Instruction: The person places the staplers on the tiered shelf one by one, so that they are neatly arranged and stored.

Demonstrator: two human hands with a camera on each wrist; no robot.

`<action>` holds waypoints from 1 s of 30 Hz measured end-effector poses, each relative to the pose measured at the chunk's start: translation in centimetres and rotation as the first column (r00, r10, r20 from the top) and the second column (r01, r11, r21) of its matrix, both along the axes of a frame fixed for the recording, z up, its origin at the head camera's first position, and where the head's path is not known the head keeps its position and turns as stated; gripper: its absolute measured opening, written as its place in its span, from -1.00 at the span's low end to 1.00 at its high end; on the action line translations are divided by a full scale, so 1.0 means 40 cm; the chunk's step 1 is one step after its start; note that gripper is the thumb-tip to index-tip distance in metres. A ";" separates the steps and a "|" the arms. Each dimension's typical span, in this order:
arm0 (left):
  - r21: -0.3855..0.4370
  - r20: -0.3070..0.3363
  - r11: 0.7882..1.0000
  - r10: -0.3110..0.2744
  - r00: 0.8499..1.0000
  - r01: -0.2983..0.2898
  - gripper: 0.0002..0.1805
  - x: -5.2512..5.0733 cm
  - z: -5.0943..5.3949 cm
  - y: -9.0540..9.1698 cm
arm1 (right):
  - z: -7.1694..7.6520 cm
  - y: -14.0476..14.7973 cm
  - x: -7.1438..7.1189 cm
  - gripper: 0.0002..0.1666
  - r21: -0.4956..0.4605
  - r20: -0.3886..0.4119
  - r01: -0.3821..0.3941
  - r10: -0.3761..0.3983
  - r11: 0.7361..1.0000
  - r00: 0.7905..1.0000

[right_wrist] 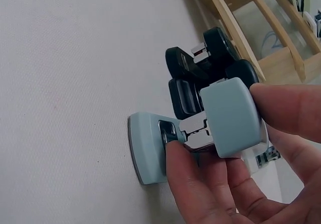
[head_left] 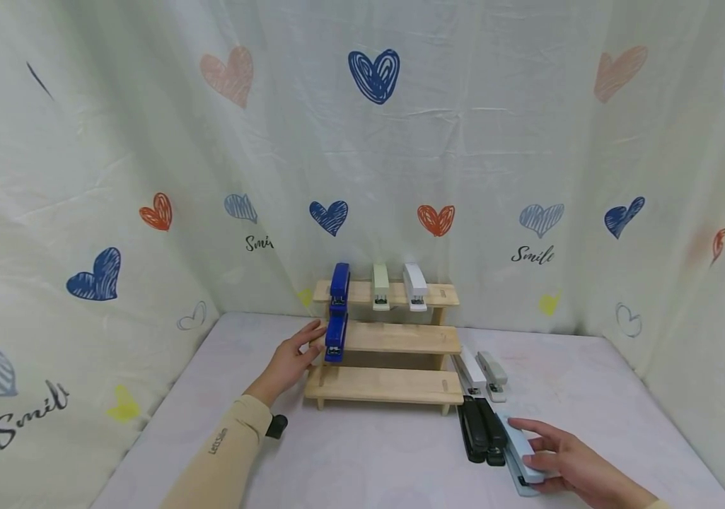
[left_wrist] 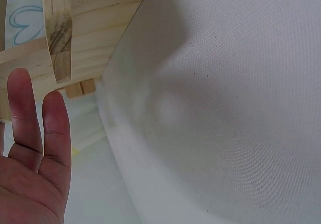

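On the right of the table my right hand grips a light blue stapler between thumb and fingers. In the right wrist view the stapler's top arm lies between the thumb and fingers, with its base by the tabletop. Two black staplers lie right beside it. My left hand is at the left end of the wooden rack, next to a dark blue stapler on the middle shelf. Its visible fingers are fairly straight; whether they touch that stapler cannot be told.
The rack's top shelf holds another blue stapler, a pale green stapler and a white stapler. Right of the rack lie a white stapler and a grey-white one. A curtain with printed hearts hangs behind the table.
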State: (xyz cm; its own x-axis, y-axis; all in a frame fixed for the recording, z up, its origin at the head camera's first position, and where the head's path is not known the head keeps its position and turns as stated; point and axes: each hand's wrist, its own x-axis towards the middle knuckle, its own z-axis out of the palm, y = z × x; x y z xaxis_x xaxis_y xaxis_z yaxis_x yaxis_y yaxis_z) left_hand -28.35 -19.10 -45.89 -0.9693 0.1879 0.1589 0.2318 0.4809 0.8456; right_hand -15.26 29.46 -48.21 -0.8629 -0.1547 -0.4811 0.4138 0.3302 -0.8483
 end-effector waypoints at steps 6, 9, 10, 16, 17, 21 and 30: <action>-0.010 -0.004 1.000 0.002 1.000 -0.002 -0.54 -0.001 -0.002 -0.002 | -0.003 0.000 0.000 -0.16 -0.020 0.006 0.013 -0.013 1.000 1.000; -0.016 -0.003 1.000 0.005 1.000 -0.005 -0.54 -0.001 -0.003 -0.003 | -0.003 0.000 0.000 -0.16 -0.025 0.007 0.021 -0.021 0.999 1.000; -0.018 -0.004 1.000 0.005 1.000 -0.005 -0.54 -0.001 -0.003 -0.003 | -0.003 0.000 0.000 -0.16 -0.028 0.005 0.023 -0.023 0.999 1.000; -0.013 0.001 1.000 0.003 1.000 -0.003 -0.53 -0.001 -0.001 -0.002 | -0.001 0.000 0.002 -0.17 -0.037 -0.007 0.053 -0.053 0.998 0.999; -0.011 0.001 1.000 0.001 1.000 -0.001 -0.53 -0.001 0.000 -0.002 | 0.000 0.001 0.002 -0.17 -0.037 -0.008 0.059 -0.059 0.998 0.998; -0.010 -0.013 1.000 -0.009 1.000 0.009 -0.53 -0.003 -0.002 -0.003 | 0.002 0.010 0.003 -0.16 -0.038 -0.010 0.069 -0.070 0.997 0.998; -0.011 -0.030 1.000 -0.027 0.999 0.027 -0.53 -0.007 -0.008 -0.009 | 0.028 0.052 0.008 -0.15 -0.035 -0.052 0.053 -0.055 0.998 0.997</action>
State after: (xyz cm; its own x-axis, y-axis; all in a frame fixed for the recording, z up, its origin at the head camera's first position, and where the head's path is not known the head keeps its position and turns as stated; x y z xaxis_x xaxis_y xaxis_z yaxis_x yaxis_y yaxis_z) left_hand -28.64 -19.46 -46.21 -0.9587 0.2154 0.1856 0.2698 0.4828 0.8331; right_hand -14.95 31.53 -47.08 -0.8947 -0.1223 -0.4297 0.3842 0.2799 -0.8798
